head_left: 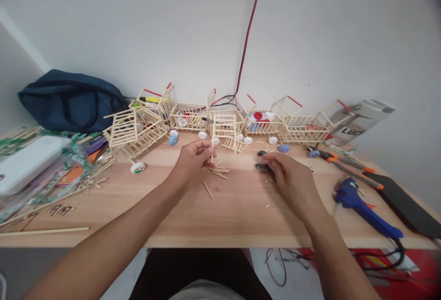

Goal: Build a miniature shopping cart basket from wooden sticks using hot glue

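My left hand (197, 155) is closed in a pinch on the lower end of a small frame of pale wooden sticks (223, 119), held upright in front of the row of stick carts. My right hand (291, 176) reaches down to the table, thumb and fingers together beside a small black object (262, 167); whether they grip it or a tiny piece cannot be made out. Several short cut sticks (219, 171) lie between my hands, with one loose stick (207, 189) nearer me. A small ladder-like stick panel (234, 144) rests behind them.
Stick carts with red handles, such as one at right (305, 130), line the wall. A blue glue gun (361, 206), orange-handled pliers (354, 166) and a black slab (406, 206) lie right. Left are a blue bag (72, 100), a white case (32, 162) and loose sticks (44, 230).
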`<action>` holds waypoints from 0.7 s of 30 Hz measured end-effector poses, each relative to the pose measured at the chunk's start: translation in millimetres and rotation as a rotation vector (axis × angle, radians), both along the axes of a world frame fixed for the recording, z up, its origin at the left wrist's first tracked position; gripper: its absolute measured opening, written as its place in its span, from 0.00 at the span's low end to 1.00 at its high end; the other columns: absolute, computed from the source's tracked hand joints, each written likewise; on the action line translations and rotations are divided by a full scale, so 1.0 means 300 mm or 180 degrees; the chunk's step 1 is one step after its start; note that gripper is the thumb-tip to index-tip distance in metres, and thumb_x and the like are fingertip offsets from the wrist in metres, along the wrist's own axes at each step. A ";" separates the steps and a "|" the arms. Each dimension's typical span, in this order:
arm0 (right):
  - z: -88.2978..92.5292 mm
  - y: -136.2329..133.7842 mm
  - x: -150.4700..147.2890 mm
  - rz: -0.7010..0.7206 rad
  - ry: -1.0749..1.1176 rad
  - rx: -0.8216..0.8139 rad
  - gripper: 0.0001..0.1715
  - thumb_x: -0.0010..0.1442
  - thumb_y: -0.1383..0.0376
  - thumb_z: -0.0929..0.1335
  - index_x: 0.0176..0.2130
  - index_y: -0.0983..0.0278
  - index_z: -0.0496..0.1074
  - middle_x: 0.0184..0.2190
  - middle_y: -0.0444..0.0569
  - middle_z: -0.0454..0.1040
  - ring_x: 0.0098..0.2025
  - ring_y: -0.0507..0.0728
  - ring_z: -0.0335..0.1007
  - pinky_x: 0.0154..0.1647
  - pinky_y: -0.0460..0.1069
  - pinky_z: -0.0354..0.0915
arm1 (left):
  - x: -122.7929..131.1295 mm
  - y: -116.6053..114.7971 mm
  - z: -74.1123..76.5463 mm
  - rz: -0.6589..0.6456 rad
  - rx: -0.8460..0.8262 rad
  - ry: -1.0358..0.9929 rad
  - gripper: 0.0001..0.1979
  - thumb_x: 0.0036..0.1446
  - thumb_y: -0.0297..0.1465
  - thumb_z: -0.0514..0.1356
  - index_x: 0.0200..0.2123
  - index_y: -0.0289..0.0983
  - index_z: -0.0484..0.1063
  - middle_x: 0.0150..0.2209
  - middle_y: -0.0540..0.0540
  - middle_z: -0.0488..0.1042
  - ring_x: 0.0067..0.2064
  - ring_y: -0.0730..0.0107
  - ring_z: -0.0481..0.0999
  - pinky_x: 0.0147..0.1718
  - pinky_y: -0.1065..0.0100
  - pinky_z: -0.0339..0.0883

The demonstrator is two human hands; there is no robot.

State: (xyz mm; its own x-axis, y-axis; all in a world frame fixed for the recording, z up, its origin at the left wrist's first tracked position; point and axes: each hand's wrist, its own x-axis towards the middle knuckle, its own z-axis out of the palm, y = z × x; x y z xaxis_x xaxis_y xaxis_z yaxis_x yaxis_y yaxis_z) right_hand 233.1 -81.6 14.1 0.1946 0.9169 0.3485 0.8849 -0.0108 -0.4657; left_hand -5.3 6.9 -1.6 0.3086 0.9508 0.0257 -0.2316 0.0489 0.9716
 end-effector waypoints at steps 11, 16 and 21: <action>-0.064 0.023 -0.055 0.0791 -0.0402 0.0065 0.14 0.64 0.62 0.63 0.42 0.61 0.77 0.42 0.52 0.79 0.44 0.59 0.73 0.45 0.51 0.64 | 0.005 -0.003 -0.007 -0.0072 -0.0043 0.0047 0.15 0.43 0.37 0.69 0.28 0.33 0.71 0.23 0.52 0.69 0.21 0.80 0.65 0.23 0.72 0.71; -0.069 0.099 -0.212 0.1036 -0.0773 -0.0639 0.11 0.64 0.65 0.65 0.40 0.63 0.77 0.38 0.52 0.76 0.44 0.58 0.71 0.44 0.49 0.62 | -0.003 0.011 -0.007 0.0019 -0.0031 0.0171 0.15 0.43 0.37 0.69 0.28 0.33 0.71 0.23 0.52 0.70 0.21 0.81 0.65 0.22 0.74 0.70; -0.045 0.109 -0.265 0.0994 -0.1095 -0.0912 0.10 0.64 0.66 0.65 0.40 0.64 0.76 0.38 0.53 0.76 0.41 0.58 0.71 0.41 0.50 0.60 | -0.010 0.018 0.000 -0.0040 0.0003 0.0326 0.14 0.43 0.36 0.68 0.28 0.33 0.70 0.21 0.53 0.69 0.20 0.80 0.66 0.21 0.74 0.69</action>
